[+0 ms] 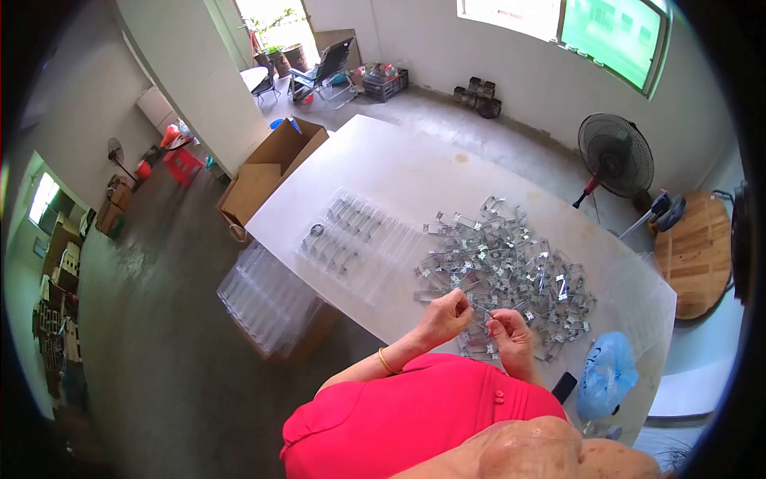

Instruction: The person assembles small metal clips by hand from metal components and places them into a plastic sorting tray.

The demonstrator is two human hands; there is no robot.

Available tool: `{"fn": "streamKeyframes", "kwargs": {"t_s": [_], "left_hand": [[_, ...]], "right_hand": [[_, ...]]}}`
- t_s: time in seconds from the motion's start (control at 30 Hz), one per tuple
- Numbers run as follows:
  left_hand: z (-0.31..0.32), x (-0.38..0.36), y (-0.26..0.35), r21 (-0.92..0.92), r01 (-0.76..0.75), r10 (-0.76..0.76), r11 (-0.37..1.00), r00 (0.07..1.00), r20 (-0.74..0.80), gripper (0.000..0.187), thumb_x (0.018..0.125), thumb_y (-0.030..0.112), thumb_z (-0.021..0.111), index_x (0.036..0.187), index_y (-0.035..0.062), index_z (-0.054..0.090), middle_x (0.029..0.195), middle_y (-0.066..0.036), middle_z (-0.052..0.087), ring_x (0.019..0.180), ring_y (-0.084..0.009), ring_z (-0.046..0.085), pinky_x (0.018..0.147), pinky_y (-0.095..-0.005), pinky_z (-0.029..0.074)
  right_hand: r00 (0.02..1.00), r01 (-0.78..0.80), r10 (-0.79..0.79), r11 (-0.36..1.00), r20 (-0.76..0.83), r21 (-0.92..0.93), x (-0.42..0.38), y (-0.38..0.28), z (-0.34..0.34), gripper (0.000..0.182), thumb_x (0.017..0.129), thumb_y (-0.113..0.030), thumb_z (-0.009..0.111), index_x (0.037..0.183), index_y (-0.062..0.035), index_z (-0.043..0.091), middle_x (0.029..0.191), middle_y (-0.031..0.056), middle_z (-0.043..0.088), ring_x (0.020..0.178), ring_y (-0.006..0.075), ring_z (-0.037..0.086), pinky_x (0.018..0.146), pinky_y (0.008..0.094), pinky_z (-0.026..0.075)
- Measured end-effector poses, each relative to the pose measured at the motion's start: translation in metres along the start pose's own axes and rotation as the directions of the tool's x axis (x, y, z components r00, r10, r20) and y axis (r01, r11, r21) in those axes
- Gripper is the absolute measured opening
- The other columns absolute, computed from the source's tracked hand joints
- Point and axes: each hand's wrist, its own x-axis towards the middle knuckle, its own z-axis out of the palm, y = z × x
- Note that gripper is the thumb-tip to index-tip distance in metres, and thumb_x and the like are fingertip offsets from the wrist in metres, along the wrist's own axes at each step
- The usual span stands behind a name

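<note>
Both hands are close together over the near edge of a pile of small metal clip-like parts [519,255] on the white table [383,152]. My left hand [448,318] has its fingers pinched on a small thin metal part. Just right of it, my right hand [511,335] is also closed, its thumb and fingertips on what looks like the same part. The part's shape is too small to make out. Left of the pile lies a clear plastic tray [363,239] with several metal parts in its left-hand slots and a dark ring on top.
A blue plastic bag [608,375] and a dark phone [564,388] are at the near right. Clear trays [270,299] are stacked beside the table's left edge, near an open cardboard box [267,172]. Beyond the table stands a fan [614,156].
</note>
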Motion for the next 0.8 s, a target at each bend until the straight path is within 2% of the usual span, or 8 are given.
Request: {"fn": "streamKeyframes", "kwargs": {"t_s": [0.07,0.17,0.3,0.33,0.4,0.63,0.7,0.8], "left_hand": [[-0.001,0.001,-0.003,0.020,0.004,-0.005,1.000,1.000,0.025,0.015,0.089,0.010,0.070,0.090,0.0007,0.058,0.073,-0.004,0.063,0.065,-0.0086,0.058,0.058,-0.0280,0.049],[-0.006,0.001,-0.006,0.006,0.025,-0.025,1.000,0.997,0.077,0.017,0.089,0.011,0.071,0.091,0.0005,0.058,0.074,-0.005,0.064,0.066,-0.0091,0.058,0.060,-0.0283,0.050],[-0.016,0.004,-0.012,-0.070,-0.023,0.030,0.997,0.994,0.104,0.019,0.090,0.011,0.071,0.096,0.0001,0.057,0.078,-0.004,0.064,0.066,-0.0079,0.057,0.059,-0.0274,0.049],[-0.021,0.006,-0.012,-0.070,-0.021,0.028,0.997,0.994,0.105,0.019,0.090,0.011,0.071,0.096,0.0001,0.057,0.078,-0.004,0.064,0.066,-0.0079,0.057,0.059,-0.0274,0.049],[-0.032,0.010,-0.012,-0.207,0.148,-0.106,0.967,0.974,0.200,0.017,0.093,0.011,0.068,0.099,0.0001,0.057,0.079,-0.004,0.064,0.065,-0.0067,0.056,0.058,-0.0262,0.049],[-0.082,0.020,-0.025,-0.144,0.164,-0.109,0.976,0.938,0.330,0.009,0.095,0.009,0.064,0.098,0.0019,0.060,0.077,-0.004,0.064,0.067,-0.0083,0.058,0.059,-0.0275,0.049],[-0.096,0.021,-0.035,-0.077,-0.019,0.044,0.997,0.941,0.334,0.008,0.093,0.008,0.065,0.097,0.0014,0.061,0.076,-0.007,0.064,0.067,-0.0125,0.060,0.060,-0.0310,0.049],[-0.117,0.023,-0.045,-0.059,-0.002,0.026,0.998,0.908,0.418,0.008,0.092,0.008,0.065,0.094,0.0012,0.061,0.077,-0.009,0.065,0.068,-0.0163,0.061,0.062,-0.0331,0.050]], "right_hand": [[0.994,-0.108,0.109,0.988,0.004,-0.107,-0.001,-0.007,0.003,0.007,0.098,-0.007,0.064,0.102,-0.0038,0.059,0.091,0.0004,0.063,0.081,0.0055,0.057,0.069,0.0222,0.048],[0.997,-0.075,0.067,0.982,-0.048,-0.174,0.003,-0.006,0.008,0.007,0.097,-0.007,0.064,0.101,-0.0036,0.059,0.082,-0.0018,0.062,0.074,0.0054,0.057,0.066,0.0225,0.049],[0.992,-0.105,0.094,0.982,-0.079,-0.155,0.009,-0.006,0.019,0.007,0.098,-0.008,0.064,0.101,-0.0043,0.059,0.083,-0.0010,0.062,0.074,0.0054,0.057,0.067,0.0228,0.049],[0.989,-0.125,0.117,0.989,-0.088,-0.085,0.011,-0.006,0.022,0.006,0.098,-0.009,0.063,0.100,-0.0049,0.059,0.083,-0.0007,0.062,0.074,0.0059,0.058,0.067,0.0231,0.050],[0.985,-0.147,0.145,0.989,-0.096,-0.014,0.017,-0.007,0.030,0.006,0.099,-0.010,0.063,0.100,-0.0054,0.059,0.083,-0.0003,0.062,0.073,0.0065,0.058,0.067,0.0235,0.051],[0.962,-0.259,0.265,0.962,-0.063,0.089,0.036,0.002,0.058,0.010,0.099,-0.014,0.063,0.103,-0.0063,0.059,0.086,0.0033,0.067,0.073,0.0097,0.063,0.063,0.0257,0.054],[0.954,-0.294,0.298,0.952,-0.041,0.087,0.041,0.005,0.068,0.010,0.099,-0.015,0.063,0.104,-0.0063,0.059,0.087,0.0041,0.067,0.073,0.0100,0.063,0.062,0.0259,0.054],[0.948,-0.316,0.317,0.946,-0.001,0.068,0.050,0.009,0.084,0.011,0.101,-0.016,0.061,0.105,-0.0068,0.058,0.086,0.0053,0.068,0.072,0.0113,0.065,0.061,0.0264,0.055]]}}
